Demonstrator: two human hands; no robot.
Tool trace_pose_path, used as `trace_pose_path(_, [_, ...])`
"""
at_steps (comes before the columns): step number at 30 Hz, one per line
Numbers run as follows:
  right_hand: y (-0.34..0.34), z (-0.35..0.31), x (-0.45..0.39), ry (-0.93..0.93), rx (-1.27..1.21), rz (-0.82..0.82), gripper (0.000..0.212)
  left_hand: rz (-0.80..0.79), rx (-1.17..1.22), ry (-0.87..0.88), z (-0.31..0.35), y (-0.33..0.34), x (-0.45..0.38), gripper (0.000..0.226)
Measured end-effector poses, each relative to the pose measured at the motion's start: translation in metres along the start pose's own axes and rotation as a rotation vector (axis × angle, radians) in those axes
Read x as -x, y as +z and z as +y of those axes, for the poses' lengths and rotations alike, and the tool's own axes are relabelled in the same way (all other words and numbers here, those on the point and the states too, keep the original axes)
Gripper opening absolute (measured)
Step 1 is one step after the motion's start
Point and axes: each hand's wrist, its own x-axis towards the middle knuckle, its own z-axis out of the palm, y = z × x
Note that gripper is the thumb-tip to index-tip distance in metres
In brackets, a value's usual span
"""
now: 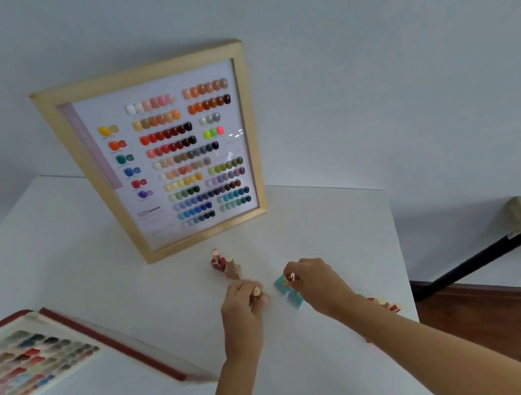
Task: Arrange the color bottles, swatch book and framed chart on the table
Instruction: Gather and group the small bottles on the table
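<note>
Ideally, the left hand point(240, 300) gripping a gold-capped bottle point(257, 293) and the right hand point(314, 283) gripping a teal bottle point(285, 284) set both upright beside the pair of bottles point(226, 266) at frame centre.

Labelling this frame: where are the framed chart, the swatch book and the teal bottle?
framed chart point(175, 156): head view, printed sheet.
swatch book point(23, 361): head view, open page.
teal bottle point(283, 284): head view, body.
</note>
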Motion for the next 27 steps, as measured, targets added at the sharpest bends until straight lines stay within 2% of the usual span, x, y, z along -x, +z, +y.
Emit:
trace_pose_path(6, [-0.001, 0.031, 0.042, 0.191, 0.07, 0.037, 0.015, -0.264, 0.016, 0.129, 0.026, 0.024, 0.024, 0.017])
trace_pose_path(11, [0.003, 0.045, 0.066, 0.309, 0.125, 0.006, 0.01, -0.423, 0.004, 0.18, 0.034, 0.046, 0.036, 0.021])
trace_pose_path(16, [0.007, 0.049, 0.075, 0.306, 0.201, -0.038, 0.016, -0.492, -0.067, 0.231, 0.036, 0.06, 0.04, 0.022])
trace_pose_path(22, [0.001, 0.05, 0.083, 0.369, 0.135, -0.029, 0.016, -0.541, -0.116, 0.324, 0.041, 0.07, 0.046, 0.021])
trace_pose_path(27, [-0.01, 0.051, 0.089, 0.365, 0.161, -0.057, 0.02, -0.536, -0.091, 0.341, 0.039, 0.07, 0.052, 0.036])
